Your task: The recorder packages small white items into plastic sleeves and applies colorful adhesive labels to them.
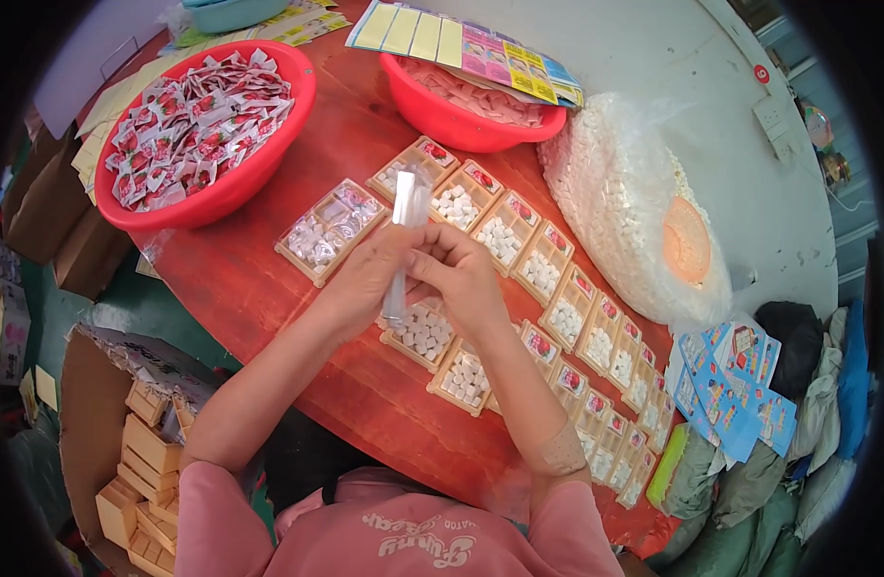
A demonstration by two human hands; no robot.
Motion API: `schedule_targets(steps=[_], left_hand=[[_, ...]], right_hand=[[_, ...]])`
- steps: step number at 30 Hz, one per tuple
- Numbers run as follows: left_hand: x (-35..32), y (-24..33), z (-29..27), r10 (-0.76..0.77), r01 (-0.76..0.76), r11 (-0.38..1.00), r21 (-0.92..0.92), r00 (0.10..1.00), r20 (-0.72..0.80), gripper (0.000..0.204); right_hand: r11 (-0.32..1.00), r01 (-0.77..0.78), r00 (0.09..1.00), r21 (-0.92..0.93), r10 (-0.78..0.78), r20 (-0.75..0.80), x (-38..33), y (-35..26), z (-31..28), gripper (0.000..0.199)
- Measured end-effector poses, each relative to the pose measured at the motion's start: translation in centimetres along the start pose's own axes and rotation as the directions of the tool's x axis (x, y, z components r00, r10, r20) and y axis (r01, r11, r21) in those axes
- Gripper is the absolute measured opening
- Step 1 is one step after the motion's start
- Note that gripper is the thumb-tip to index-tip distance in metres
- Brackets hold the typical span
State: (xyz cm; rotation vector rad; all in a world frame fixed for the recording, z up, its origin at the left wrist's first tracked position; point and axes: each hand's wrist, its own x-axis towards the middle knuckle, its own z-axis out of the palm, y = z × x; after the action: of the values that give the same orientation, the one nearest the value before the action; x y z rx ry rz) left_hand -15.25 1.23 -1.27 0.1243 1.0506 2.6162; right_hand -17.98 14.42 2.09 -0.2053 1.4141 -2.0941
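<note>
My left hand is closed round a long, narrow piece of clear, shiny plastic, which stands nearly upright above the table. My right hand has its thumb and curled fingers pinched against the same piece from the right. Left of my hands, a tan tray holds white pieces and sachets beneath a clear, glossy cover. Under and beyond my hands, rows of tan trays carry small white cubes in one compartment and a strawberry-printed sachet in another. My forearms hide some of the nearer trays.
A red basin of strawberry-printed sachets stands far left. Printed sheets lie over another red basin of pink packets. A big clear bag of white pieces is at right, beside blue leaflets. A carton holds tan trays.
</note>
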Motion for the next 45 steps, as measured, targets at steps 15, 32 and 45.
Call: schedule_targets(steps=[15,32,45], left_hand=[[3.7,5.0,-0.8,0.211,-0.164,0.967,0.197,0.946,-0.247,0.063],[6.7,4.7,-1.6,0.105,-0.049,0.965,0.256,0.973,-0.208,0.074],[6.8,4.0,-1.2,0.08,-0.03,0.975,0.222,0.973,-0.218,0.072]], right_hand=[[0.998,0.066,0.95,0.0,-0.062,-0.305,6.1,-2.9,-12.0,0.013],[0.995,-0.093,0.918,0.022,0.094,-0.385,4.8,-2.7,-13.9,0.013],[0.992,-0.101,0.879,0.071,0.123,-0.461,7.8,-3.6,-13.1,0.011]])
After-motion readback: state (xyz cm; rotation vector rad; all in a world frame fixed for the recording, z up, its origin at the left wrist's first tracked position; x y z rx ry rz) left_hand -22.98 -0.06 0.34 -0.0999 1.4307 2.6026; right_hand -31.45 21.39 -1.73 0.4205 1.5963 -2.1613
